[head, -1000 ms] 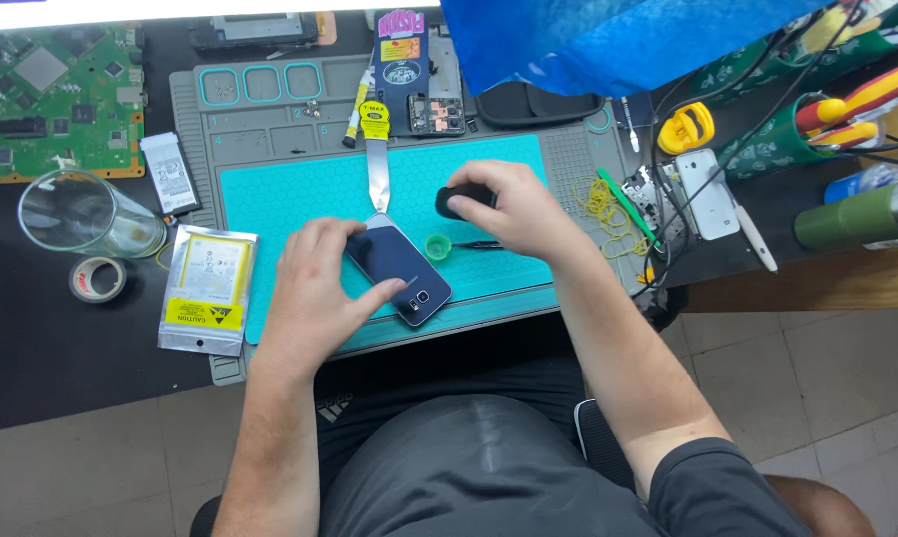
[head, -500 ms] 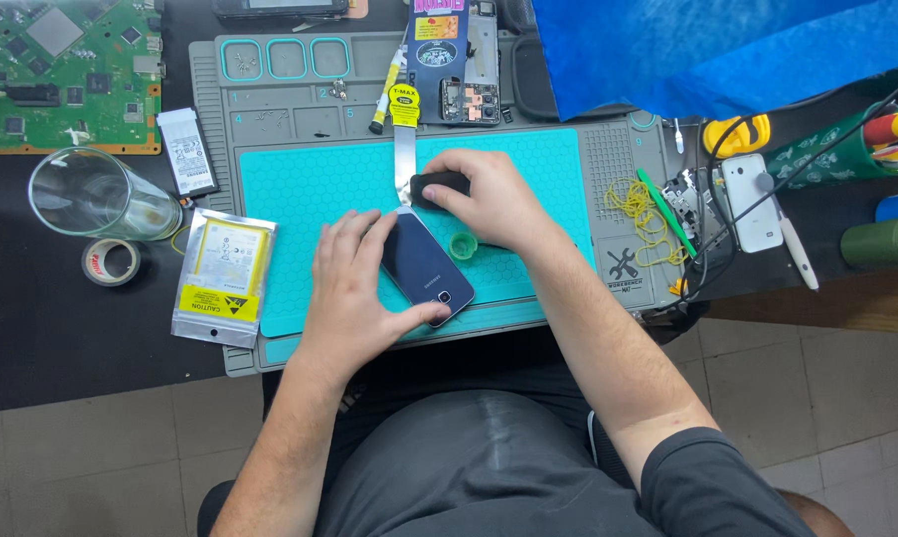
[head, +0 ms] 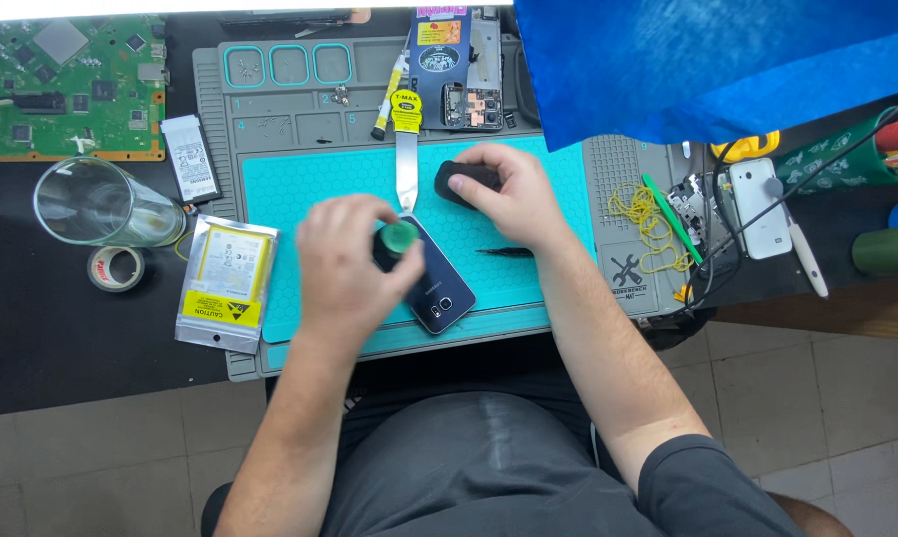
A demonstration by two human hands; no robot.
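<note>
**A:** Head view, grip first. What does each hand hold?

**B:** The left hand (head: 344, 261) has its fingers curled and pinched on a small green suction cup (head: 400, 236), which sits on the upper end of a dark blue smartphone (head: 431, 279). The right hand (head: 513, 194) is closed around a small black oval tool (head: 461, 180), thumb and fingers pressed to its sides.

**A:** Where does the phone lie?

**B:** Flat on the teal work mat (head: 300, 194), tilted, its upper end toward 11 o'clock and its lower end toward 5 o'clock. The left hand covers its upper left part.

**A:** What lies about the hands?

**B:** At 12 o'clock from the phone, a flat metal spatula (head: 406, 164) with a yellow label points its blade down at the phone's top edge; whether it touches cannot be told. At 3 o'clock from the phone, just below the right wrist, lie black tweezers (head: 503, 252).

**A:** And farther out?

**B:** At 9 o'clock from the mat, a battery in a silver pouch (head: 225, 283), a roll of tape (head: 116, 267) and a clear glass (head: 96, 204). At 10 o'clock, a green circuit board (head: 71, 85). At 12 o'clock, an opened phone body (head: 459, 65). At 3 o'clock, yellow rubber bands (head: 648, 214) and a white phone (head: 759, 209). At 1 o'clock, a blue cloth (head: 707, 60).
</note>
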